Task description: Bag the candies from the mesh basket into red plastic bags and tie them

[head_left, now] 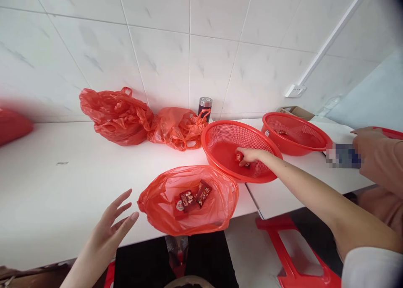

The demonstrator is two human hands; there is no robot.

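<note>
My left hand (115, 227) hovers over the white table just left of an open red plastic bag, fingers apart and holding nothing. Inside the bag (157, 208) lie a few small dark red packets (204, 193). My right hand (247, 155) reaches into a red mesh basket (214, 151) behind and to the right of the bag, its fingers closed on a small red packet (239, 157). Another dark packet shows beneath those fingers.
Two bunched red bags (118, 118) (176, 126) and a dark bottle (205, 105) stand along the wall. A second red basket (296, 132) sits at right, near another person's arm (378, 153). A red stool (289, 254) is below the table (78, 187).
</note>
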